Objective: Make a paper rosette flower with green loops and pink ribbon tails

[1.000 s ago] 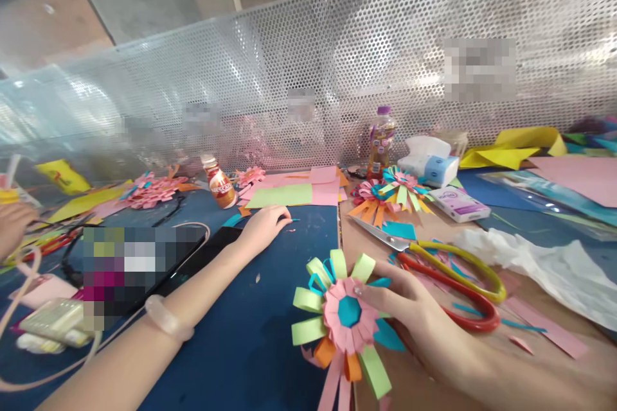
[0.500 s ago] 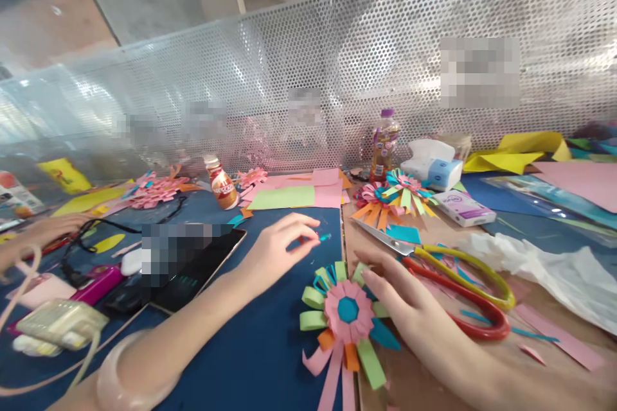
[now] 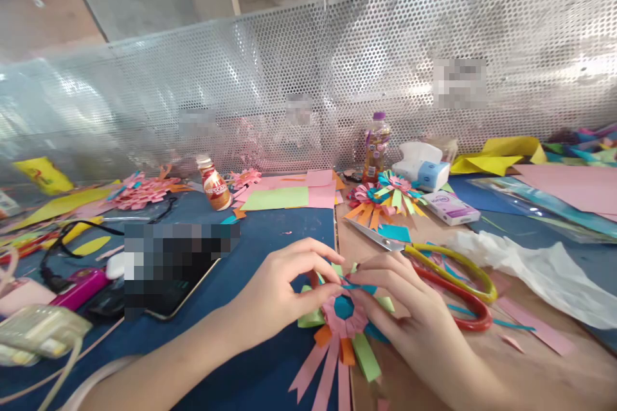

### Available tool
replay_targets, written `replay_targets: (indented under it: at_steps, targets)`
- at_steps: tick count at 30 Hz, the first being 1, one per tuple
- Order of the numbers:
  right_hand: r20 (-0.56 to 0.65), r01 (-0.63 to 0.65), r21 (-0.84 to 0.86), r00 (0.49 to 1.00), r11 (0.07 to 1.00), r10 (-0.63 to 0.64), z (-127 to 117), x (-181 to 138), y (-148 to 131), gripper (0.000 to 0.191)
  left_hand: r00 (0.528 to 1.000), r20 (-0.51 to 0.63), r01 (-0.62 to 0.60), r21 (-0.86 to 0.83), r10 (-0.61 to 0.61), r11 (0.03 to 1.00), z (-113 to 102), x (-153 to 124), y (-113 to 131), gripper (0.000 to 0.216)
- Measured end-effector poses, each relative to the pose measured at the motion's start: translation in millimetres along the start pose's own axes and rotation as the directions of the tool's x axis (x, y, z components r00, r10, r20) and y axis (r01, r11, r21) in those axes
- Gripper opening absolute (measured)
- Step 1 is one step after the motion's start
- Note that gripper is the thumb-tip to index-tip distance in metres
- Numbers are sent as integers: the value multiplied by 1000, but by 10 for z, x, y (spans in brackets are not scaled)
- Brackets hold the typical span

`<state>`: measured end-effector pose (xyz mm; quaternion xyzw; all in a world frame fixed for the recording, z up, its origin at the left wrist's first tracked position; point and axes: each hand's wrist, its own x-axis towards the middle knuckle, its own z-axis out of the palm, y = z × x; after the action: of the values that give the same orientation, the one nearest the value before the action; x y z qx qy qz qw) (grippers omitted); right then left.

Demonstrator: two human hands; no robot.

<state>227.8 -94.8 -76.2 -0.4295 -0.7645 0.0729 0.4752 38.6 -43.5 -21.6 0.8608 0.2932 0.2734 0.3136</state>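
A paper flower with a pink rosette, teal centre, green loops and pink ribbon tails lies near the table's front, across the blue mat and the brown board. My left hand pinches a thin teal paper strip just above the flower's centre. My right hand comes in from the right, fingers curled, pinching the same strip and resting on the flower's right side. Both hands' fingertips meet over the rosette and hide its upper petals.
Large scissors with yellow and red handles lie right of my hands. Behind them sit a finished paper flower, tissue pack, two bottles, coloured sheets. A tablet and cables lie left; white plastic right.
My left hand picked up a small teal strip from the mat and brought it back to the flower. My right hand shifted from lying flat on the flower to pinching at its centre.
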Motion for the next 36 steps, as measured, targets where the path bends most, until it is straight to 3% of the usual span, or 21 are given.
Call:
replay_targets:
  at_steps: [7, 12, 14, 16, 18, 20, 22, 29, 36]
  targets:
    - [29, -88, 66, 996, 994, 86, 7, -18, -9, 8, 982, 56, 189, -338, -181, 922, 33, 2, -21, 7]
    - [63, -98, 133, 994, 986, 90, 2, -16, -25, 7, 954, 124, 300, -446, -274, 843, 56, 7, -53, 10]
    - [122, -208, 236, 975, 949, 184, -15, 5, -47, 9, 943, 139, 332, -452, -302, 828, 58, 20, -51, 15]
    - [181, -387, 373, 922, 844, 343, -29, 33, -75, 14, 938, 131, 345, -445, -321, 826, 57, 34, -49, 25]
    - [228, -540, 502, 836, 675, 499, -27, 57, -95, 22, 939, 122, 342, -440, -322, 830, 57, 40, -48, 30]
    - [268, -622, 587, 754, 519, 600, -11, 67, -99, 27, 932, 151, 362, -425, -329, 830, 60, 36, -43, 30]
    - [296, -648, 625, 713, 436, 636, 12, 62, -90, 30, 917, 189, 398, -407, -351, 822, 70, 22, -39, 28]
    - [329, -628, 669, 729, 397, 600, 56, 25, -77, 32, 897, 198, 441, -346, -395, 828, 115, -13, -80, 27]
    - [326, -620, 667, 742, 414, 586, 73, 23, -84, 29, 885, 229, 466, -438, -406, 769, 117, 11, -24, 22]
